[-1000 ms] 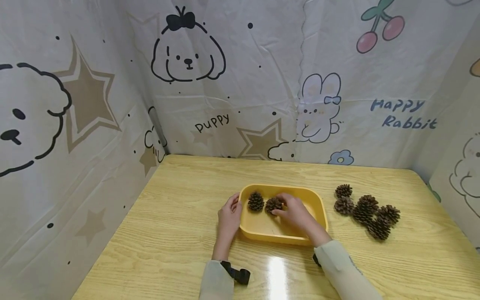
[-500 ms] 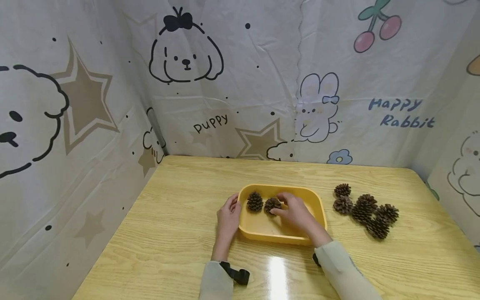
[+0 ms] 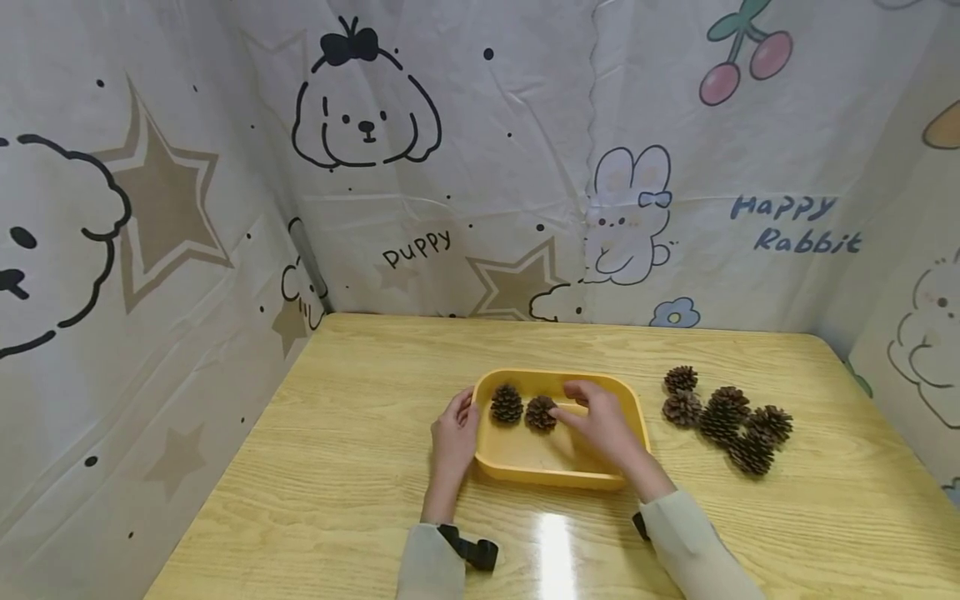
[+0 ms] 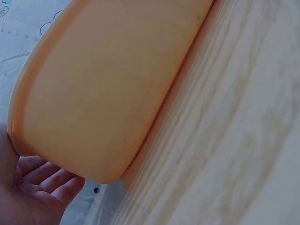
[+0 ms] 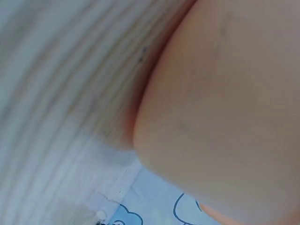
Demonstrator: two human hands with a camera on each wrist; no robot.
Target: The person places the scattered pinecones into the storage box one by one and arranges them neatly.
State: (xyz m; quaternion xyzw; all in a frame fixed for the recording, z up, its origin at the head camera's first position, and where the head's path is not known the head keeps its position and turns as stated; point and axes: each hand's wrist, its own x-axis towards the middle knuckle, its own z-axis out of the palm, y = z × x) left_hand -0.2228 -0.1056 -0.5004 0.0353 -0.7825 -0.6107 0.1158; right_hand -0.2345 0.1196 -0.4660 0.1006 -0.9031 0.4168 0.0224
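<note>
In the head view a yellow plastic tray (image 3: pixel 525 477) holds two brown pine cones. One pine cone (image 3: pixel 507 404) stands at its left end; another pine cone (image 3: pixel 541 414) lies just to the right. My right hand (image 3: pixel 603 423) reaches into the tray, thumb tip right at the second cone's edge, with the index finger spread apart from it. My left hand (image 3: pixel 454 432) rests against the tray's left end from outside. The left wrist view shows its loosely bent fingers (image 4: pixel 56 180) beside the tray's outer wall. In the right wrist view the tray wall (image 5: pixel 225 117) hides the right hand.
Several more pine cones (image 3: pixel 722 417) lie in a loose group on the wooden table (image 3: pixel 360 417), right of the tray. Printed cloth (image 3: pixel 450 167) hangs behind the table and along its sides. A black wrist strap (image 3: pixel 471 550) sits at the left cuff.
My right hand has loosened from the second pine cone and drawn slightly right, its fingers spreading. That cone stays in the tray. The left hand keeps its place at the tray's end.
</note>
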